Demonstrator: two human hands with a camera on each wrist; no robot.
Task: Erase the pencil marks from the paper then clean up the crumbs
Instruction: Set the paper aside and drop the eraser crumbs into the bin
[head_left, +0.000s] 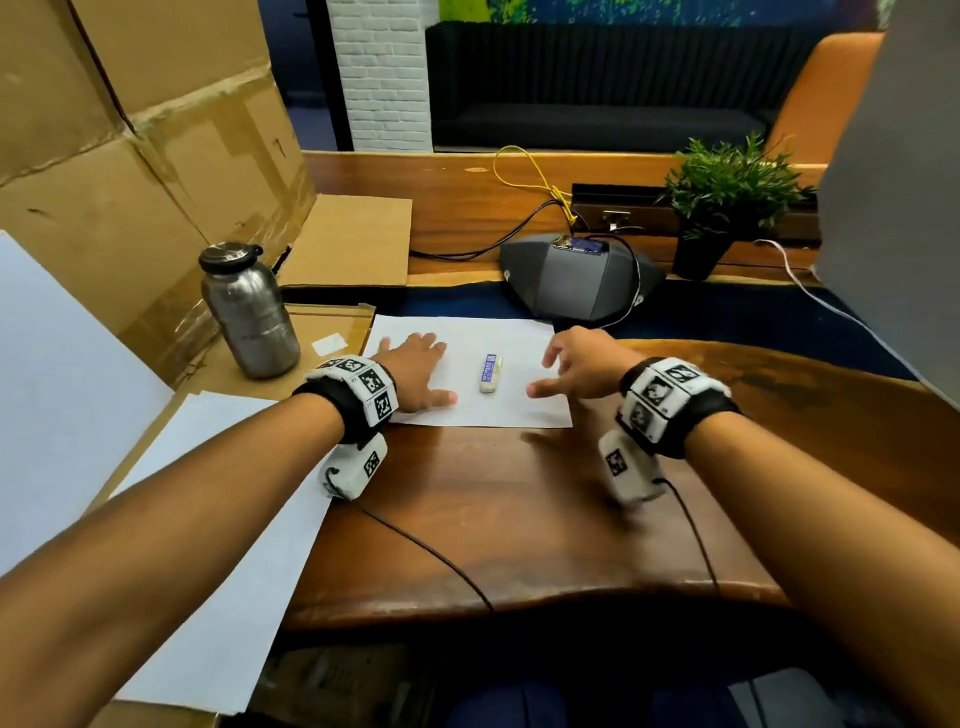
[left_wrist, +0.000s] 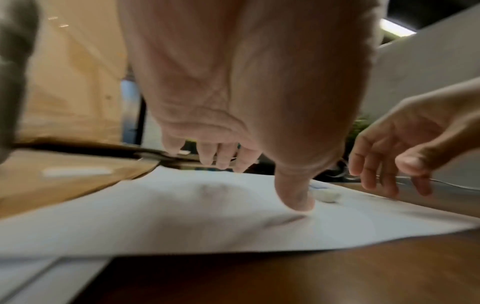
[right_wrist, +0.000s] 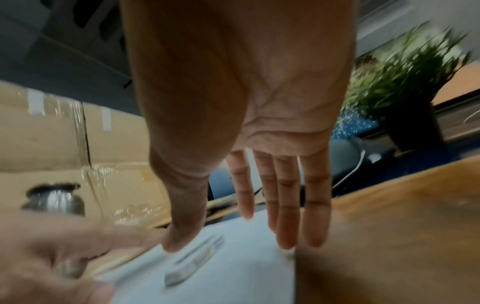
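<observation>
- Head view: one sheet of paper (head_left: 511, 410) on the wooden desk (head_left: 519, 519); one eraser (head_left: 490, 373) lies mid-sheet, untouched. Left hand (head_left: 413, 371) rests flat on the sheet, fingers spread. Right hand (head_left: 582, 364) hovers beside the eraser, fingers loose, empty. One steel bottle (head_left: 249, 309), one potted plant (head_left: 722, 202).
- Left wrist view: thumb (left_wrist: 296, 195) presses the paper; faint pencil marks (left_wrist: 283, 220) near it. Advice: keep the sheet pinned.
- Right wrist view: eraser between thumb and fingers (right_wrist: 285, 205); pinch its sleeved end.

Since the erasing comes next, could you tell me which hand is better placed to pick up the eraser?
The right hand: it hovers open beside the eraser, holding nothing. The left hand lies flat on the paper, seemingly steadying it.
</observation>
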